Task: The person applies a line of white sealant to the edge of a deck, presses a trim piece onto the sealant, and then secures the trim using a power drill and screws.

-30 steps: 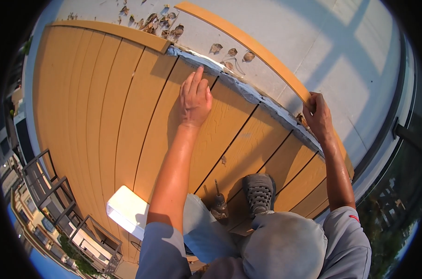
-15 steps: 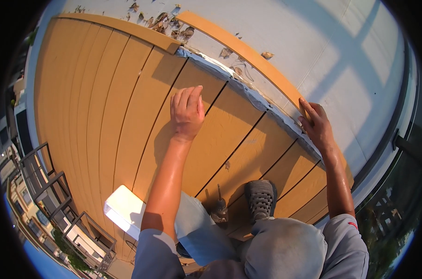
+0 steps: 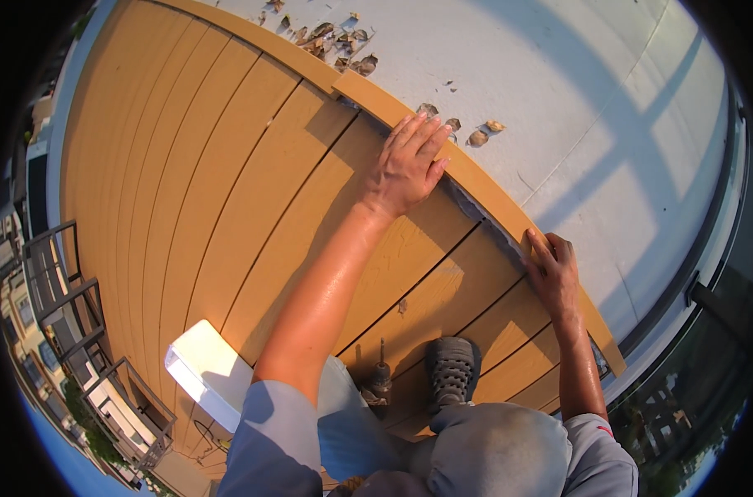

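Note:
A long orange-brown board lies along the edge of the decking, over a bluish-grey strip that shows in part below it. My left hand rests on its upper part, fingers stretched out across the top face. Farther down the same board, my right hand grips it, fingers on the face and the rest of the grasp partly hidden. The board's far end meets or slightly overlaps the end of another edge board; I cannot tell which.
Near my knee, a drill stands with its bit upward, beside a grey shoe. A white box-shaped container is at the left. Dry leaves lie on the pale surface beyond. Dark metal frames stand at far left.
The board has come down onto the decking edge, covering most of the bluish strip. My left hand has moved from the air, rightward and onto the board. My right hand keeps its grip.

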A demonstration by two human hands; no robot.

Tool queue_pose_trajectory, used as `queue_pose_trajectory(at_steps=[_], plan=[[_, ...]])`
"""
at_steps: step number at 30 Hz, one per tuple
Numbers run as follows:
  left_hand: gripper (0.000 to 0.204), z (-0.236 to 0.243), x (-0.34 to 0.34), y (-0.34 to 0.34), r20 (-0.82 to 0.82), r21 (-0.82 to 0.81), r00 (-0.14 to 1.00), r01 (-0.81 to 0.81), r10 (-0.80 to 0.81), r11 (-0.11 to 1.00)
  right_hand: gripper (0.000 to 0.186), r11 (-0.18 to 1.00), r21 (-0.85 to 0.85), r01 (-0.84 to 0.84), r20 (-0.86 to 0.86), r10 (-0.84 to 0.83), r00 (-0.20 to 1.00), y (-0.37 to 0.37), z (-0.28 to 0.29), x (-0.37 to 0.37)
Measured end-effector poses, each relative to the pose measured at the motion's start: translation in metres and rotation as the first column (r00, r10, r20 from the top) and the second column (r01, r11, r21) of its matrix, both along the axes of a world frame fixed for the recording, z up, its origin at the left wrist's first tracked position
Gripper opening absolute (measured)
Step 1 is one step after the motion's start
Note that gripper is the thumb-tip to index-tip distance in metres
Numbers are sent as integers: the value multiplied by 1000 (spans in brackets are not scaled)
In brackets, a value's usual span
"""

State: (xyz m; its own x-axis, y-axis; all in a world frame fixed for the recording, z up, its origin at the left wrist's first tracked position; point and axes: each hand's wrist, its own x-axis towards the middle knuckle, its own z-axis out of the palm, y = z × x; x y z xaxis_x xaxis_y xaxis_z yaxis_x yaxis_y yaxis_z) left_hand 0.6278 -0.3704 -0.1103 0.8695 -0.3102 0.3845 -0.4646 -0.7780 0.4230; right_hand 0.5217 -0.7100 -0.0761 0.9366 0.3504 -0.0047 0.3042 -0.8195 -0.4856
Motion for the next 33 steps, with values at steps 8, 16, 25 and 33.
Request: queue_pose_trajectory(at_steps=[8,16,25,33], plan=[[47,-14,-10,-4,-90,-33,995,34,-37,999,68,999,22,29,-32,-28,999,-3,-5,-8],[50,-16,-20,-3,-114,-42,992,52,-57,998,76,1000,4,24,-45,-24,999,-2,-4,-13],[47,-24,-16,0,-137,-65,987,73,-81,995,81,996,1,85,-12,-85,996,5,-12,-23],[45,-27,-14,14,-158,-30,982,96,-99,995,67,985,37,167,11,-167,986,14,-22,-29]])
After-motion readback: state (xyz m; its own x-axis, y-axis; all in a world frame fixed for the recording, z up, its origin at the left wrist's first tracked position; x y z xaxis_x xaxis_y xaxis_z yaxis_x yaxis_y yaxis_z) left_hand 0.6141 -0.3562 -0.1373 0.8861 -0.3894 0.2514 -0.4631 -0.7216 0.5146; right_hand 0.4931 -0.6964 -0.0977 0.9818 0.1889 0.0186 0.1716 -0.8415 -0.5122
